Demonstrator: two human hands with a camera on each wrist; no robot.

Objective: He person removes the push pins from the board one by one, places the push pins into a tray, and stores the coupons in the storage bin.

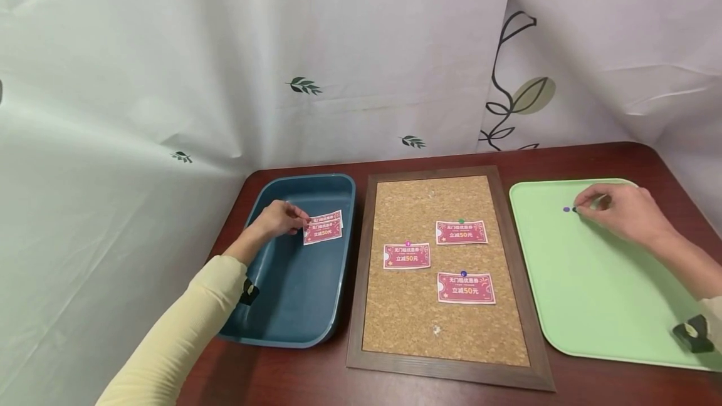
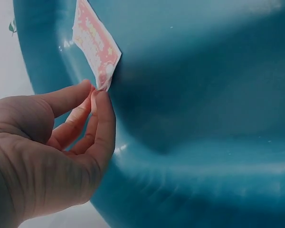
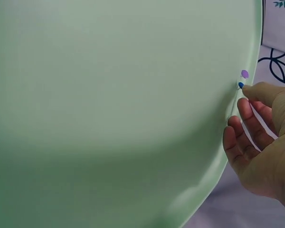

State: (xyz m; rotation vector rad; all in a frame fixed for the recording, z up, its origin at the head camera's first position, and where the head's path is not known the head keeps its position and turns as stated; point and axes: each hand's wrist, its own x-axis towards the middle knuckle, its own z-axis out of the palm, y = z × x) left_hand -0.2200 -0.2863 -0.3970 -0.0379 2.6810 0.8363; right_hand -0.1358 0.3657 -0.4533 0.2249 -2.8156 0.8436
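In the head view, my left hand (image 1: pixel 280 218) is over the blue bin (image 1: pixel 293 293) and pinches a red-and-white paper coupon (image 1: pixel 323 231) by its end. Another coupon (image 1: pixel 334 215) overlaps it from behind. The left wrist view has the thumb and fingertips together at the corner of the coupon (image 2: pixel 96 40). Over at the green tray (image 1: pixel 586 306), my right hand (image 1: pixel 617 208) has its thumb and index finger brought together at a small blue pushpin (image 3: pixel 241 85). A purple pushpin (image 3: pixel 245 74) lies just beside that one.
Between bin and tray lies a wood-framed cork board (image 1: pixel 406 324). Three coupons are pinned on it: one at left (image 1: pixel 407 257), one at upper right (image 1: pixel 461 233) and one at lower right (image 1: pixel 465 289). A patterned white curtain (image 1: pixel 366 49) hangs behind the dark red table (image 1: pixel 293 381).
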